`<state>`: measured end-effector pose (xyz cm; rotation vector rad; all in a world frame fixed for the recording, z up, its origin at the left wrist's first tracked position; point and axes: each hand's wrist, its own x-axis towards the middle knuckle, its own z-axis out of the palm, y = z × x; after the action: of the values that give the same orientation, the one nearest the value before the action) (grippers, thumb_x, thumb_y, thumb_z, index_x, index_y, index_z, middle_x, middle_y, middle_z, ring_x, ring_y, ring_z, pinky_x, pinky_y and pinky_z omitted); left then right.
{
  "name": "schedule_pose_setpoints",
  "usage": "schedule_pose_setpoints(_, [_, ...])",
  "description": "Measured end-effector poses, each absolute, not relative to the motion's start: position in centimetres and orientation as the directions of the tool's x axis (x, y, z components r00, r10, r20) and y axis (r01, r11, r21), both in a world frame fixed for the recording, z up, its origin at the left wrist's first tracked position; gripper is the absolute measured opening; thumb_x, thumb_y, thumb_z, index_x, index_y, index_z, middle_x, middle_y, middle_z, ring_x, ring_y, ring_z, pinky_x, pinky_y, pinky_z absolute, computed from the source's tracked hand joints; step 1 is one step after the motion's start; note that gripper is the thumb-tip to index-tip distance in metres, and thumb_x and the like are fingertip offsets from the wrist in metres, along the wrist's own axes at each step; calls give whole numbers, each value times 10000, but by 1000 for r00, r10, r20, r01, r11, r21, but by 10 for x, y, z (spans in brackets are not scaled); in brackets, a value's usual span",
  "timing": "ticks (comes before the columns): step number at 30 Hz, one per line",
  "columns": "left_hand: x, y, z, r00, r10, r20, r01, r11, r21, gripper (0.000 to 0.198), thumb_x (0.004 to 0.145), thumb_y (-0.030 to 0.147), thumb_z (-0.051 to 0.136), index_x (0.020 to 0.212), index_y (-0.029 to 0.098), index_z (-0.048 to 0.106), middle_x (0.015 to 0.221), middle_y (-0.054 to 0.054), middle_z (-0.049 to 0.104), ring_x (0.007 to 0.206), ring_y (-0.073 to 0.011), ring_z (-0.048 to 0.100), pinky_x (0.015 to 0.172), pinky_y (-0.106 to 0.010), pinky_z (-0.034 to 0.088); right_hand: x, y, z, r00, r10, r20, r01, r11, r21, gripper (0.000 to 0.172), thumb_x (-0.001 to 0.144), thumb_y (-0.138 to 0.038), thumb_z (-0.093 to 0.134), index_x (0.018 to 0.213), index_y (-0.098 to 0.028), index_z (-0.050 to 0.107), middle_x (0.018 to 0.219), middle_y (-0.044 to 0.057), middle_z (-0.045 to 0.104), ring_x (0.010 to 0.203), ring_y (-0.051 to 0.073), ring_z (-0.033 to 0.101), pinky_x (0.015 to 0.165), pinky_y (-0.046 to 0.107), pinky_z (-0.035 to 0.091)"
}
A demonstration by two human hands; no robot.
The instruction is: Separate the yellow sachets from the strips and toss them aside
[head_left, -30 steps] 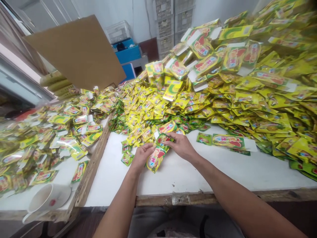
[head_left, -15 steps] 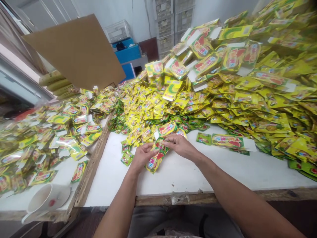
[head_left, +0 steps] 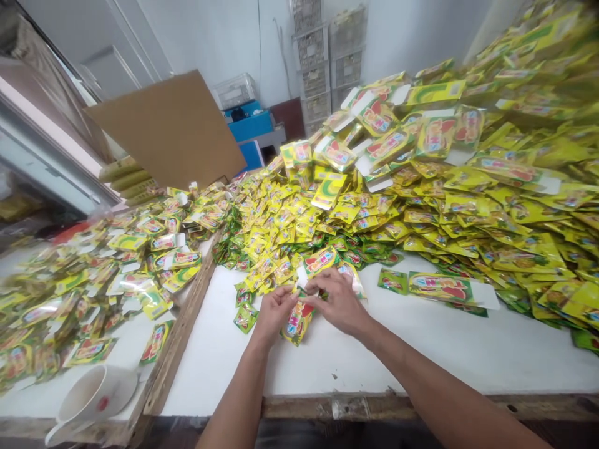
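In front of me a small printed yellow-and-green box (head_left: 297, 324) slants above the white tabletop. My left hand (head_left: 275, 315) pinches its upper left side. The thumb and fingers of my right hand (head_left: 340, 304) close on the box's upper end, partly hiding it. Just beyond my knuckles lie another box (head_left: 322, 259) with a white flap and a printed packet (head_left: 352, 279) half covered by my right hand. Green sachets (head_left: 245, 317) rest left of my left hand. To the right lie a green sachet (head_left: 393, 281) and a box (head_left: 440, 288) with its white flap out.
A tall heap of yellow sachets (head_left: 468, 224) with boxes on top fills the back and right. Beyond a wooden strip (head_left: 187, 330), many boxes (head_left: 135, 243) and a white mug (head_left: 96, 396) occupy the left table. A cardboard sheet (head_left: 178, 131) stands behind.
The green sachet seen between my fingers at the box's top no longer shows. My right fingers have closed in at that end. The whole view has shifted, with things appearing lower.
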<state>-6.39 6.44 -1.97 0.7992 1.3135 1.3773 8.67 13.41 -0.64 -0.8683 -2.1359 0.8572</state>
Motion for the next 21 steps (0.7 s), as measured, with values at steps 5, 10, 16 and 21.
schedule_pose_setpoints(5, [-63,63,-20,-221,955,-200,-248,143,958,397,641,376,766,928,118,676,725,-46,704,638,-162,641,636,-256,473,81,129,-8,-609,773,179,318,444,-838,139,746,-341,670,759,-210,626,828,21,612,833,193,574,854,426,356])
schedule_pose_setpoints(10, [-62,61,-15,-221,959,-178,-247,121,961,437,654,398,749,992,137,652,825,-55,698,708,-163,633,700,-271,477,76,133,-14,-556,817,149,210,312,-926,87,742,-265,648,753,-201,591,812,6,614,784,170,607,791,357,429])
schedule_pose_setpoints(16, [-56,48,-18,-182,973,-144,54,156,986,381,629,385,761,894,137,646,757,-15,646,673,-136,560,619,-227,425,79,133,-12,-571,794,211,239,406,-882,87,796,-272,576,850,-211,606,834,19,660,836,185,612,821,359,423])
schedule_pose_setpoints(21, [-110,45,7,-304,934,-189,174,249,953,393,580,386,769,854,127,660,755,-43,664,668,-168,585,630,-260,450,87,148,-11,-490,770,409,357,605,-711,285,838,-314,523,1093,-197,575,1025,81,682,1056,245,543,896,399,368])
